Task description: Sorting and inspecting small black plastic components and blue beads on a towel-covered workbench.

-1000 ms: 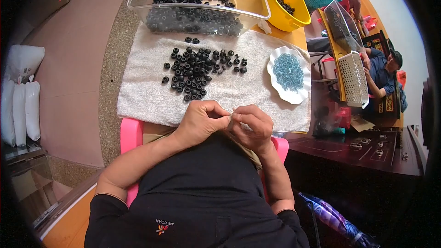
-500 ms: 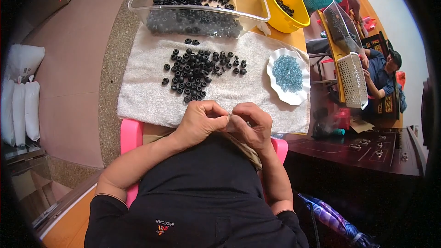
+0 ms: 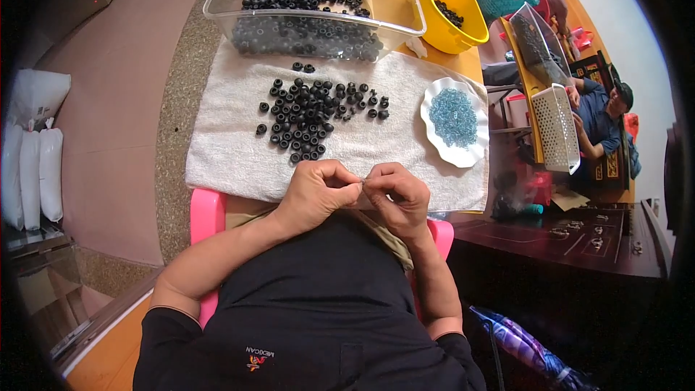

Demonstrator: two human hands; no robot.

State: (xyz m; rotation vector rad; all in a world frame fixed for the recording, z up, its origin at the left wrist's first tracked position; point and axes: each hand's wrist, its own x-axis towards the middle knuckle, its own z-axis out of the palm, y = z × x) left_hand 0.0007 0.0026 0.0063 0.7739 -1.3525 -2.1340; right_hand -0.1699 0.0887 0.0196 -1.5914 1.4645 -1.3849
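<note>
Over the near edge of a white towel (image 3: 232,145), my left hand (image 3: 318,192) and my right hand (image 3: 398,199) meet at their fingertips. Each pinches thumb against forefinger, and whatever is between them is too small to make out. Just beyond my left hand lies a loose heap of small round black parts (image 3: 308,105) with hollow openings. A few smaller black pieces (image 3: 347,114) lie at the right side of that heap. To the right, a white scalloped plate (image 3: 467,157) holds many tiny clear bluish pieces (image 3: 454,117).
A clear plastic bin (image 3: 217,7) of black parts stands at the far side, with a yellow basin (image 3: 427,0) beside it. Two people work at another table at right, near a white perforated basket (image 3: 557,127). A folded purple umbrella (image 3: 528,347) lies at lower right.
My right hand's fingers have shifted slightly against my left fingertips. Both hands stay in nearly the same place, and the heap and plate look unchanged.
</note>
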